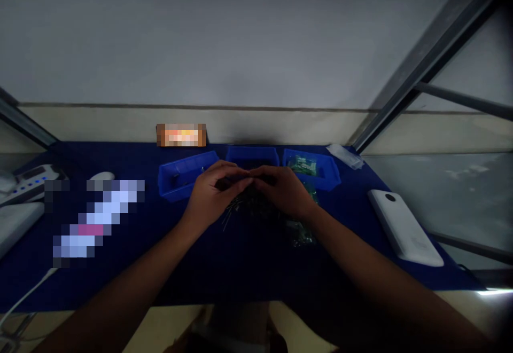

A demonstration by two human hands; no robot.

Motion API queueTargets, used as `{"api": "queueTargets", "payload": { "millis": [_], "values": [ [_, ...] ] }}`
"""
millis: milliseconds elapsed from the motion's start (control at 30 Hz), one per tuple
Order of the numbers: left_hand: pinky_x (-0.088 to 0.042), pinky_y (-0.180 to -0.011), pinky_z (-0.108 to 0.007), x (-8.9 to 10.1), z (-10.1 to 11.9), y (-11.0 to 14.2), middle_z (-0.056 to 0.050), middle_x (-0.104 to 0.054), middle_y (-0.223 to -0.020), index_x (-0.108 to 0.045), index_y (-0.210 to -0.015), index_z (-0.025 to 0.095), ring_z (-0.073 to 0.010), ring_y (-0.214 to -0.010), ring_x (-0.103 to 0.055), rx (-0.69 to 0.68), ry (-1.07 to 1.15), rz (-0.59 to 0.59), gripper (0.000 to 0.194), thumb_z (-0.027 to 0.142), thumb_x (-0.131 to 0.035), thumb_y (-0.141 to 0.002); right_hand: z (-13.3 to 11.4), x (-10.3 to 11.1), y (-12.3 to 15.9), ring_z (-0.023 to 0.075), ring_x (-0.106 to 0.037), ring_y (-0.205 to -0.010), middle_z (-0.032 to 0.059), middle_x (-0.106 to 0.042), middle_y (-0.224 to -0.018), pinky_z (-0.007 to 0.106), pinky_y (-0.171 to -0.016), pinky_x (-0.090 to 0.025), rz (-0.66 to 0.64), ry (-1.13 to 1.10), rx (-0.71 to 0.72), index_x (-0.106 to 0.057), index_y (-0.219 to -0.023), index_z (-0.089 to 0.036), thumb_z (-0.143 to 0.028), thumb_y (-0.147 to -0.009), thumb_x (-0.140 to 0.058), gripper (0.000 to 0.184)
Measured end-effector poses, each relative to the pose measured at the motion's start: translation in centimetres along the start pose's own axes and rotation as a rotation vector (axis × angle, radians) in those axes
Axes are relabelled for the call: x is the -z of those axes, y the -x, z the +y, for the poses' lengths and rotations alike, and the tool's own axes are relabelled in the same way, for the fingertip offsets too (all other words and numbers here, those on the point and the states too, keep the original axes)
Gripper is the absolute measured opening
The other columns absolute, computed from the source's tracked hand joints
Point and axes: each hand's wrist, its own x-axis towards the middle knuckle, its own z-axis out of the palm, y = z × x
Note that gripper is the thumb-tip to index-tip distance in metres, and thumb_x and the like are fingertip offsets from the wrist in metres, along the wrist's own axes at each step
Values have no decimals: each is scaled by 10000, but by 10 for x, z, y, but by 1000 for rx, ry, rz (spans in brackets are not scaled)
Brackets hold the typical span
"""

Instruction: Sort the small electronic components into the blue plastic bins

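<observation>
My left hand (214,191) and my right hand (282,188) meet at the fingertips over the middle of the table. Both are closed in a pinch; whatever lies between the fingers is too small and dark to make out. Beneath them spreads a dark heap of thin, wire-like pieces (256,206), partly covered by my hands. Beside my right wrist lies a clear plastic bag (300,234) with a greenish sheen. Behind my hands stand a left blue bin (170,185), a middle blue bin (252,154) and a right blue bin (331,174) holding a green plastic packet (303,165).
A white oblong device (406,230) lies at the right edge, with a clear plastic piece (345,156) at the back right. On the left are a lit, blurred-out screen (100,217), a white mouse-like object (102,176) and a power strip (34,182). A blurred-out picture (181,135) stands at the back.
</observation>
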Motion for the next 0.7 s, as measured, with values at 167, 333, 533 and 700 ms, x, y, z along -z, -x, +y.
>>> {"api": "queueTargets", "payload": {
  "millis": [167,333,533,700],
  "values": [
    [-567,-758,-305,-2,-1,3,-28,-770,-995,-748,-1098,263,-199,-885,-732,42,-89,-24,234,452,-702,-967,-1,2,-1,190,-756,-866,5,-821,-946,291,-771,-575,78,-83,-74,-823,-1058,-251,-376,-953,-699,205],
    [-563,-889,-363,-4,-3,6,-49,-764,-1084,-742,-1098,255,-224,-989,-723,-158,-274,-221,184,386,-687,-981,1,4,-2,132,-572,-489,12,-756,-712,243,-427,-400,118,-213,-269,-818,-1001,-227,-602,-941,-672,406],
    [-457,-1147,-495,-7,-5,9,-76,-706,-1320,-728,-1259,284,-302,-1265,-621,-345,-382,-414,430,458,-810,-875,5,5,-4,156,-636,-601,21,-730,-734,259,-520,-471,186,-264,-216,-795,-927,-222,-629,-921,-696,418],
    [-436,-1157,-507,-12,-6,12,-77,-697,-1333,-744,-1272,294,-308,-1307,-593,-391,-407,-506,392,413,-792,-902,3,5,-4,144,-631,-604,10,-717,-745,260,-543,-471,196,-267,-197,-793,-915,-222,-600,-941,-684,395]
  ]
}}
